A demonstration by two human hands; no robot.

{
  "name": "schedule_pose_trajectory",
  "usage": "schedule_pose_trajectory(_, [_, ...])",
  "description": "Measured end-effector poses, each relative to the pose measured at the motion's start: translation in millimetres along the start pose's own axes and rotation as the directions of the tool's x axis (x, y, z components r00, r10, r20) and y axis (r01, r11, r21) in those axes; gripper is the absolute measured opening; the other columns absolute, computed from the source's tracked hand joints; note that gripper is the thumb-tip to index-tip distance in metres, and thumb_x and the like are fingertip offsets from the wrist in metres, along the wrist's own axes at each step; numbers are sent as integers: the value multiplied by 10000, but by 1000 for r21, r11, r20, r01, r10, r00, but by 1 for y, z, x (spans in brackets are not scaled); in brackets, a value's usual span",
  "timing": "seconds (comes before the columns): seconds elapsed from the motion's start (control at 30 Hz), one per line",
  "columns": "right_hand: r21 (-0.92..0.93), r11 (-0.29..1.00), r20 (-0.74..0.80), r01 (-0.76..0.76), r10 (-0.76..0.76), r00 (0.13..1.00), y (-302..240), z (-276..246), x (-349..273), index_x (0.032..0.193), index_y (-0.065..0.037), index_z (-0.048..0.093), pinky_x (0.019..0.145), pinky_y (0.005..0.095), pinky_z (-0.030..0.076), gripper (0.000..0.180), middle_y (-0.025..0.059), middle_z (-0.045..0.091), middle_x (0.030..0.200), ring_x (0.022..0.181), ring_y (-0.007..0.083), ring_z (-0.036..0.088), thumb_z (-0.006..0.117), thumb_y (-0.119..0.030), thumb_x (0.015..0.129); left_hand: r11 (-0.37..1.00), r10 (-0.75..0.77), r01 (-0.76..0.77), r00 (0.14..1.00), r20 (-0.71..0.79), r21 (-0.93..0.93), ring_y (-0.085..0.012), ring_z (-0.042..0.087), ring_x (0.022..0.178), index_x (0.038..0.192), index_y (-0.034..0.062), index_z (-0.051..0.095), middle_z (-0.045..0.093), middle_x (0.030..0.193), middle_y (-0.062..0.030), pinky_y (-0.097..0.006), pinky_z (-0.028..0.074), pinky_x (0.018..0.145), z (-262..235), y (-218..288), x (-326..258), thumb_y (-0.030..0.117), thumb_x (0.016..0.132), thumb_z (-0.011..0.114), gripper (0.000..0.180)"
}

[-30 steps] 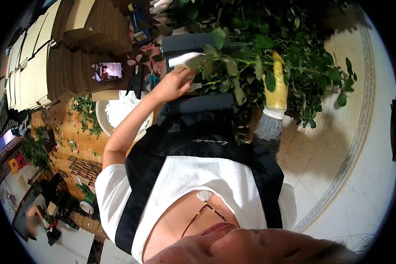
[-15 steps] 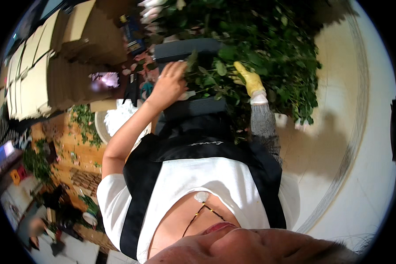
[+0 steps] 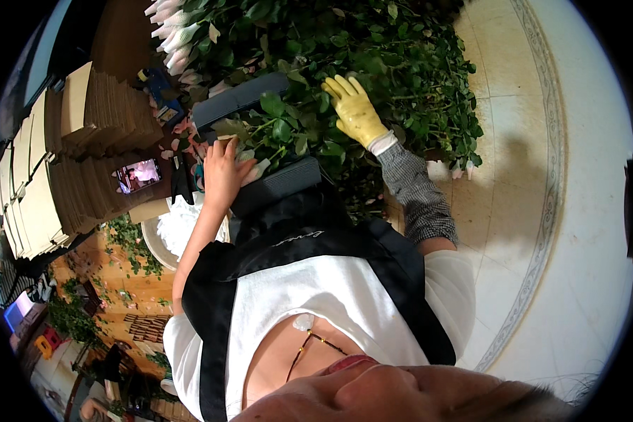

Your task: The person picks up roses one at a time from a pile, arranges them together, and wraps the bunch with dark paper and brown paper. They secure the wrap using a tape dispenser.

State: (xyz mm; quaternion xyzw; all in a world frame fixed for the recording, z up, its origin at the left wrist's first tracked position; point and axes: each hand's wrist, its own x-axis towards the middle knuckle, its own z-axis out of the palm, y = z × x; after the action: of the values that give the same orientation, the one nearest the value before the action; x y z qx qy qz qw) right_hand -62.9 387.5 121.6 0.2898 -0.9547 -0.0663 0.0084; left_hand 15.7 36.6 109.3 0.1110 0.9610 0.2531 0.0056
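My bare left hand (image 3: 221,172) is curled over the head end of a bunch of roses (image 3: 257,172). Pale, sleeved bloom tips show beside its thumb, and a small tan piece (image 3: 226,138) shows at its fingertips. The bunch's leafy stems (image 3: 281,130) lie between two dark grey ridged pads, the far pad (image 3: 239,98) and the near pad (image 3: 278,185). My right hand (image 3: 359,116), in a yellow glove, rests over the leaves to the right with fingers outstretched and apart. What lies under my left palm is hidden.
Stacked cardboard sheets (image 3: 84,190) stand at left, beside a lit phone (image 3: 138,176) and black-bladed scissors (image 3: 181,181). A round tub (image 3: 151,235) holds white netting. Beyond the pads lie piled greenery (image 3: 401,63) and white-sleeved blooms (image 3: 176,35). Tiled floor (image 3: 513,126) runs along the right.
The view has shifted, so the pads appear further left and tilted. My gloved right hand has come up out of the leaves, its fingers spread. My left hand stays at the bloom end.
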Motion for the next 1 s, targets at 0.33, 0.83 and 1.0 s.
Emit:
schedule_pose_trajectory(0.33, [-91, 994, 208, 66, -46, 977, 4, -2, 37, 1250, -68, 672, 1057, 420, 462, 419, 151, 661, 1285, 1219, 304, 598, 664, -109, 833, 996, 11, -10, 1000, -13, 88, -412, 557, 1121, 1204, 57, 654, 578, 1239, -195, -491, 475, 937, 4, 9, -9, 275, 863, 780, 424])
schedule_pose_trajectory(0.83, [-63, 992, -146, -106, 96, 985, -16, -23, 5, 1198, -78, 672, 1088, 410, 421, 319, 67, 687, 1040, 1070, 253, 613, 598, -103, 889, 950, -51, 50, 999, 5, -309, -441, 536, 1244, 1156, -21, 671, 525, 1420, -259, -503, 465, 1042, 4, -3, -14, 208, 688, 871, 559])
schedule_pose_trajectory(1.0, [-22, 974, -243, -227, 215, 946, -40, -55, -18, 1259, -50, 655, 1134, 455, 397, 387, 98, 675, 1199, 1227, 281, 573, 599, -114, 882, 988, 55, -58, 998, -23, -145, -450, 529, 1258, 1123, -18, 685, 517, 1438, -264, -505, 467, 1047, 0, -11, -15, 183, 685, 872, 517])
